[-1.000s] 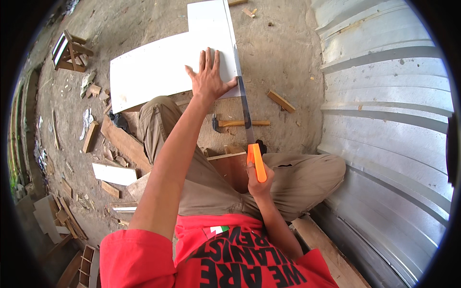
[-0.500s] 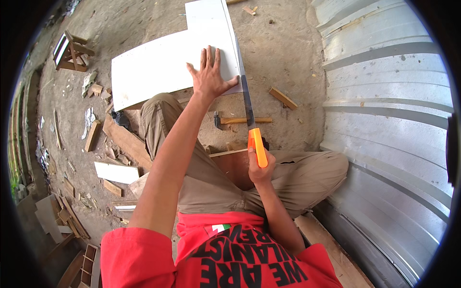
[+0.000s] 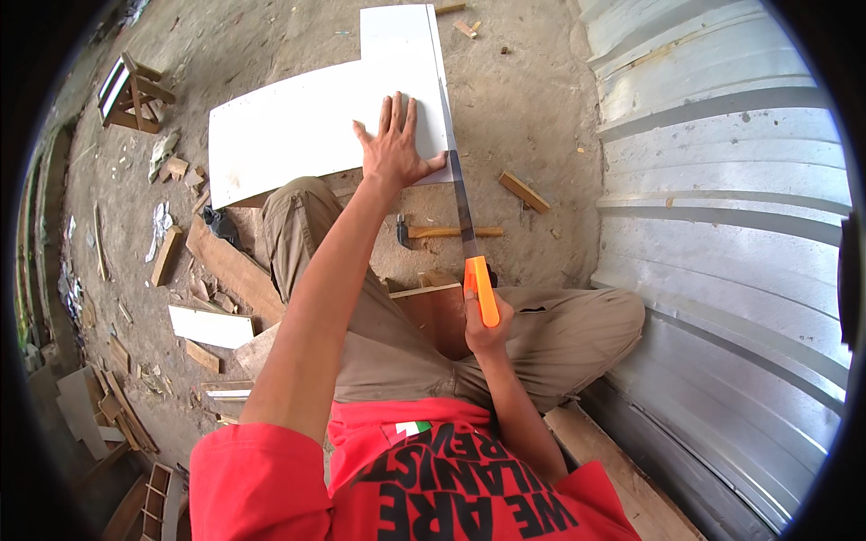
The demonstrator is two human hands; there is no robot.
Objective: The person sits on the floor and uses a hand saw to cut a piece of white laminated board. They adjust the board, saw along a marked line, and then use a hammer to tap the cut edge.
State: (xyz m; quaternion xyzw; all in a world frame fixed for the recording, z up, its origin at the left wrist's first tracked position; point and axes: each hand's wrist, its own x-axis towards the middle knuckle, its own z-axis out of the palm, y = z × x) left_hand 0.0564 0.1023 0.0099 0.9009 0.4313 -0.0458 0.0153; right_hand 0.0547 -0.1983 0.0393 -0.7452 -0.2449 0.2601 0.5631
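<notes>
A white board [image 3: 289,126] with a narrower part reaching away from me lies in front of my knees. My left hand [image 3: 393,151] presses flat on it near its right edge, fingers spread and thumb pointing right. In my right hand [image 3: 488,326] is the orange handle of a handsaw [image 3: 464,203]. Its long blade runs forward from the handle to the board's right edge and lies along it. Beneath the blade, on the ground, rests a hammer [image 3: 451,232] with a wooden handle.
A short wood block [image 3: 524,192] lies right of the saw. Corrugated metal sheeting [image 3: 722,198] rises along the right. Wood offcuts [image 3: 212,326] and scraps litter the ground at left, with a small wooden stool [image 3: 133,95] farther off. A wooden piece [image 3: 431,311] sits between my legs.
My right hand has drawn the saw back slightly toward me. My left hand stays flat on the board. The whole view has shifted a little.
</notes>
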